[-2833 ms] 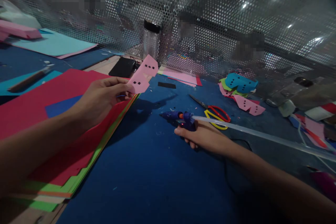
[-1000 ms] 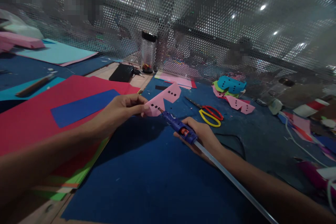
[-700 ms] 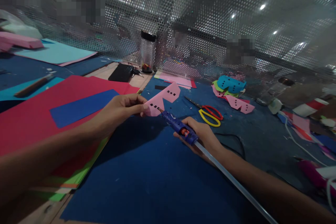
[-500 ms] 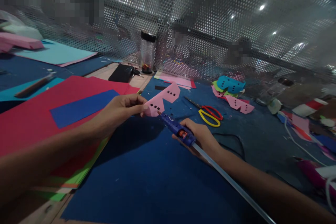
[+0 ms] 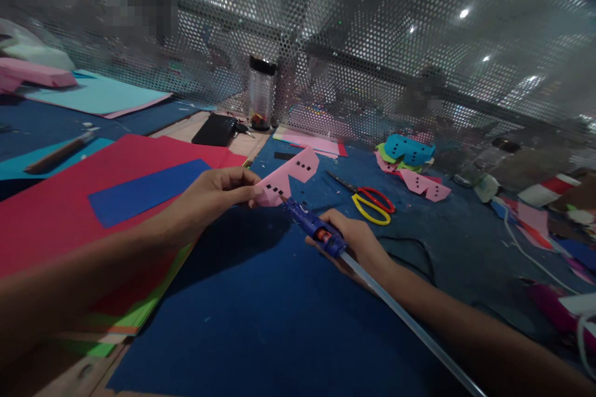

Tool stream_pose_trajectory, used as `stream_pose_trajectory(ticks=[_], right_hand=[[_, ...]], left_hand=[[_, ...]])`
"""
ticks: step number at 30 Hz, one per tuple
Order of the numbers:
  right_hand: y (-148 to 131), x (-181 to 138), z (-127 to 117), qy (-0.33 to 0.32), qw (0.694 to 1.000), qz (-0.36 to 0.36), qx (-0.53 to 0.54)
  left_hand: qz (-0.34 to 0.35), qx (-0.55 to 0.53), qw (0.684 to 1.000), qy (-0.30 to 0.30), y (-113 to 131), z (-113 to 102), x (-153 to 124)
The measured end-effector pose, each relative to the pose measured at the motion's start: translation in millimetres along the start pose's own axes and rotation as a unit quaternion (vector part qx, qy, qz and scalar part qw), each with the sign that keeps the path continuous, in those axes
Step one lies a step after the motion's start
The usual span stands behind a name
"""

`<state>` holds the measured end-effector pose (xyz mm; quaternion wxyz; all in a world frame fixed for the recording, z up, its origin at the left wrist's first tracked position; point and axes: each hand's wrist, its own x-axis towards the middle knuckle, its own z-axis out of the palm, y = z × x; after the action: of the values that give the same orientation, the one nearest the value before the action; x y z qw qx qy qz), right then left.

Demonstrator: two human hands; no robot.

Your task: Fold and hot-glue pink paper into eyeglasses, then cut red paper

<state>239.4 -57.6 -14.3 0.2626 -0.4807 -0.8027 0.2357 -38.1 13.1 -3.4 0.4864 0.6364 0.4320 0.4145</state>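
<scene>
Between the thumb and fingers of my left hand is a pink paper cutout, pinched at its lower left end. Small black diamond shapes run along it in two groups. My right hand is wrapped round a blue glue gun, whose tip is at the cutout's lower edge; I cannot tell whether it touches. From the back of the glue gun a long clear glue stick reaches toward the lower right. Scissors with red and yellow handles lie behind my right hand.
Red paper sheets with a blue strip lie at left. A clear jar, a black wallet-like item and a perforated metal screen stand at the back. Finished-looking blue cutouts and pink ones sit at right, near a cable.
</scene>
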Motion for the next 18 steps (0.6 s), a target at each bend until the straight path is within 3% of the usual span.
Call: stream_pose_trajectory(ticks=[18], right_hand=[[-5.7, -1.0, 0.0, 0.03, 1.0, 0.0, 0.007]], left_hand=[[0.011, 0.007, 1.0, -0.004, 2.1, 0.3, -2.7]])
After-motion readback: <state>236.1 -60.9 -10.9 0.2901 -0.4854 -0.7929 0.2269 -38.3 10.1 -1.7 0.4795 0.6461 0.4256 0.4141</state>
